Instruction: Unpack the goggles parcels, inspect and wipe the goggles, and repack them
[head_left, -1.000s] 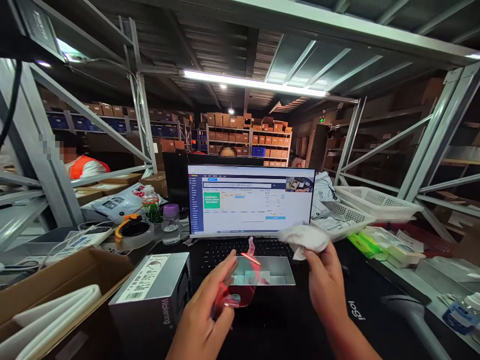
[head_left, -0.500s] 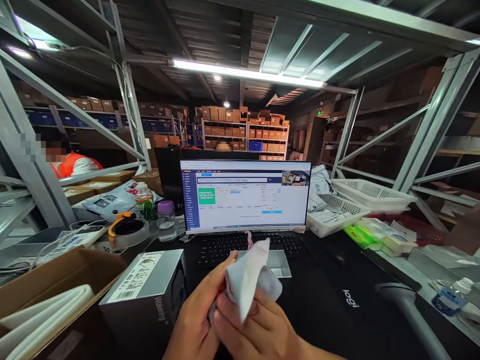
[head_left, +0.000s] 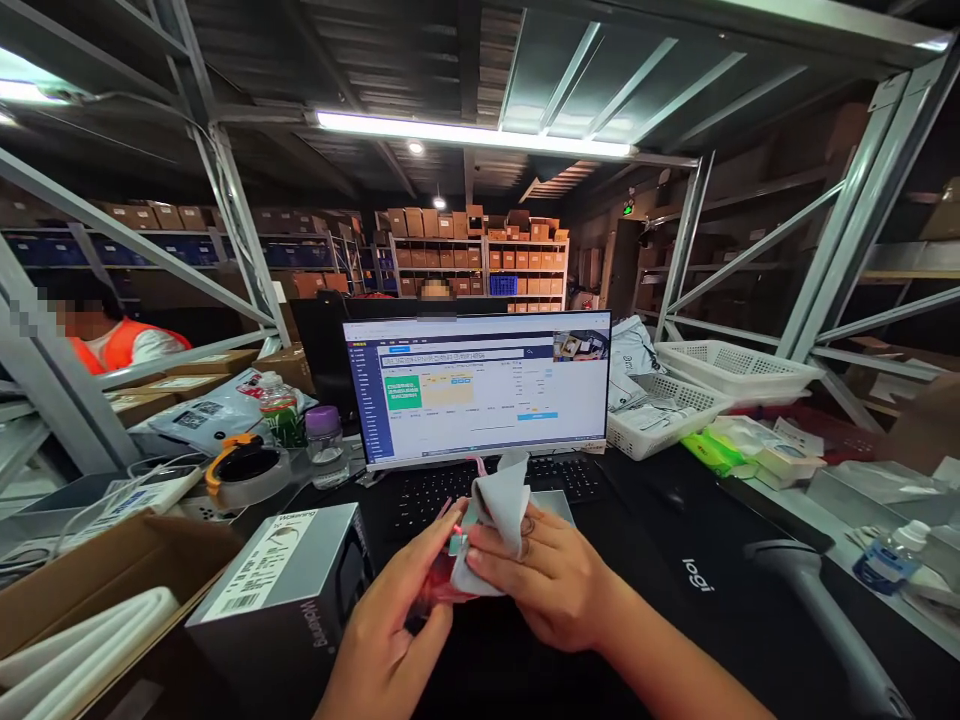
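Observation:
My right hand [head_left: 547, 575] is closed on a light grey cloth [head_left: 501, 498], with the fingertips pressing it down. Under the cloth is a reddish, shiny item [head_left: 437, 588], mostly hidden; I cannot make out its kind. My left hand [head_left: 401, 600] is wrapped round the left side of that item, thumb in front and fingers behind. A thin pink strap shows by the left fingertips. Just behind the hands, a silvery open box [head_left: 561, 506] lies in front of the keyboard [head_left: 435, 492]. To the left stands a grey printed box [head_left: 300, 560].
A monitor [head_left: 480, 400] stands ahead. On the left are an open carton [head_left: 180, 540], a tape roll [head_left: 251, 470] and a purple-capped jar [head_left: 324, 445]. At right lie a handheld scanner [head_left: 814, 590], white baskets [head_left: 739, 372] and a blue bottle [head_left: 892, 555]. A person in an orange vest [head_left: 124, 345] is at far left.
The cloth has shifted in my right hand, and the reddish item now shows beneath it. My left hand has opened out a little round the item. The view has turned slightly.

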